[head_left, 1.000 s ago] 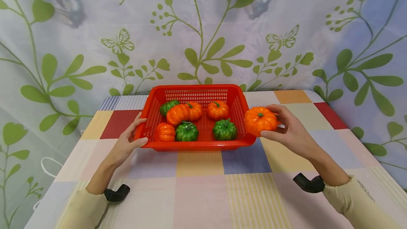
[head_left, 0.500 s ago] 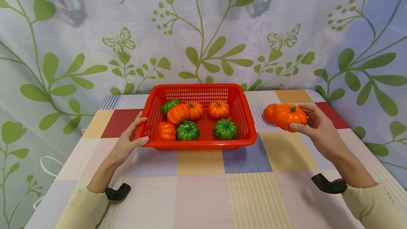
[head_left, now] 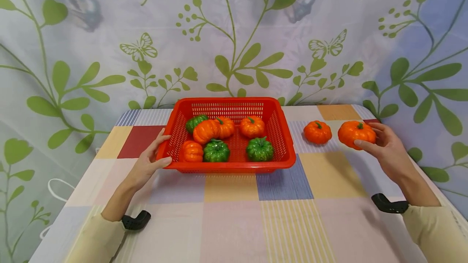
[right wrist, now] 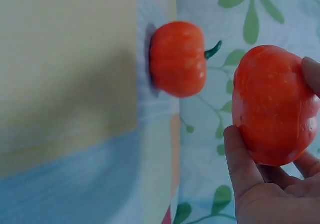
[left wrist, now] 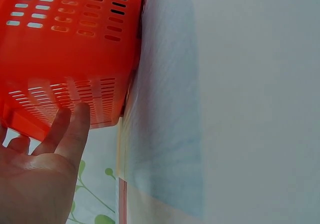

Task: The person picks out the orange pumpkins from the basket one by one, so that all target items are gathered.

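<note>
In the head view, my right hand (head_left: 391,151) holds an orange toy pumpkin (head_left: 355,134) above the table's right side, thumb at the front and fingers behind. The right wrist view shows this pumpkin (right wrist: 274,106) between fingers and thumb. Left of it, another orange pumpkin (head_left: 317,132) with a green stem sits on the cloth. My left hand (head_left: 145,164) grips the left end of a red plastic basket (head_left: 234,165), its thumb over the rim. In the left wrist view, fingers (left wrist: 75,134) lie against the basket's slotted wall (left wrist: 107,101).
Several orange pumpkins (head_left: 252,127) and green pumpkins (head_left: 259,149) lie inside the basket, mostly in its left half. A patchwork cloth (head_left: 234,222) covers the table. Behind it hangs a leaf-print curtain (head_left: 175,72). A white cord (head_left: 55,190) hangs beside the table's left edge.
My right hand has carried its pumpkin rightward from the basket's right rim, past the pumpkin on the cloth, which now shows fully. My left hand and the basket stay in place.
</note>
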